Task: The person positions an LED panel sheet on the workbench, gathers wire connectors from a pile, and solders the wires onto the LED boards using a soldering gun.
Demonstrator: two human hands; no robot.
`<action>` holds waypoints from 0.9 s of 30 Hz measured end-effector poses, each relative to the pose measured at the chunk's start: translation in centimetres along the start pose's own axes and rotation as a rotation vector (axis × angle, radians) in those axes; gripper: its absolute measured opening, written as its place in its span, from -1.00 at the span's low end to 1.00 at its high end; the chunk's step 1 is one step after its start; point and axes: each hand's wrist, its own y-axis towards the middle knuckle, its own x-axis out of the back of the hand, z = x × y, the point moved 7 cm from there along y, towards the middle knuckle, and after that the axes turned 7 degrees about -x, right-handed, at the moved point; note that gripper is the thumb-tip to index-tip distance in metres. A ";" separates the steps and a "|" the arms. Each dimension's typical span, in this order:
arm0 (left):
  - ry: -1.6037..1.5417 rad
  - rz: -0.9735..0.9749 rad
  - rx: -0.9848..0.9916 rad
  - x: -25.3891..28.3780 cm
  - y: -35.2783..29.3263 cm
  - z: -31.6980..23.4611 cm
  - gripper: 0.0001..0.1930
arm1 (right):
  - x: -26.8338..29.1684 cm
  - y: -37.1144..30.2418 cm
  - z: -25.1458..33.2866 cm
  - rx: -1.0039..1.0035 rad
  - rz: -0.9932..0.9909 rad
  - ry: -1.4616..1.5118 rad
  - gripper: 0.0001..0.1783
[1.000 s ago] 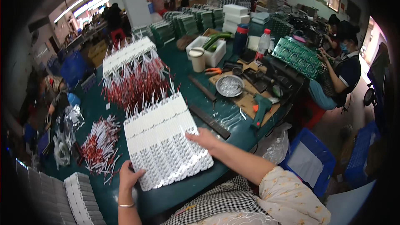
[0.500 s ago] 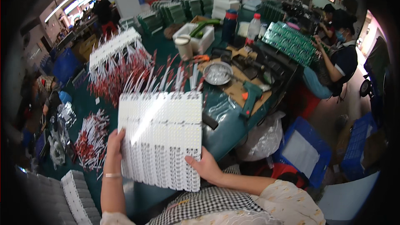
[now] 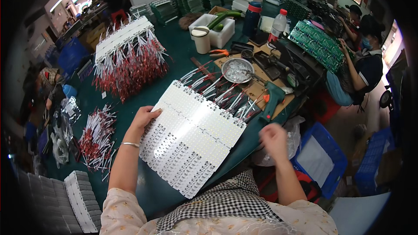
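Observation:
A white LED circuit board panel (image 3: 193, 132) lies tilted at the near edge of the green table, red and white wires (image 3: 217, 95) fanning out from its far edge. My left hand (image 3: 146, 118) grips the panel's left edge, thumb on top. To the right of the panel and apart from it, my right hand (image 3: 274, 140) hangs in the air, its fingers bent and smeared by motion. A green glue gun (image 3: 273, 98) lies just beyond that hand. Further left stands a stack of similar wired panels (image 3: 126, 45), with a loose pile of red and white wires (image 3: 98, 137) nearer me.
A foil-lined dish (image 3: 237, 70), orange-handled pliers (image 3: 219, 52), a lidded cup (image 3: 201, 40) and a bottle (image 3: 277, 27) stand beyond the panel. Blue crates (image 3: 320, 159) sit at the right. A co-worker (image 3: 363, 65) handles green circuit boards (image 3: 318, 43). More white panels (image 3: 80, 202) are stacked lower left.
The panel has turned, its wired edge swinging toward the right, and lies lower. My right hand has let go of its right edge and moved away to the right; my left still holds on.

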 end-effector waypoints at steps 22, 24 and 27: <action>0.147 0.097 -0.039 -4.6 2.5 -3.4 -0.54 | 6.4 4.1 10.5 0.224 -0.382 0.736 -0.67; 0.181 0.093 -0.068 -4.5 2.7 -3.3 -0.51 | 7.4 3.4 13.3 0.317 -0.405 0.630 -0.63; 0.396 0.074 -0.148 -4.2 2.3 -4.3 -0.46 | 7.7 2.8 15.4 0.440 -0.464 0.550 -0.62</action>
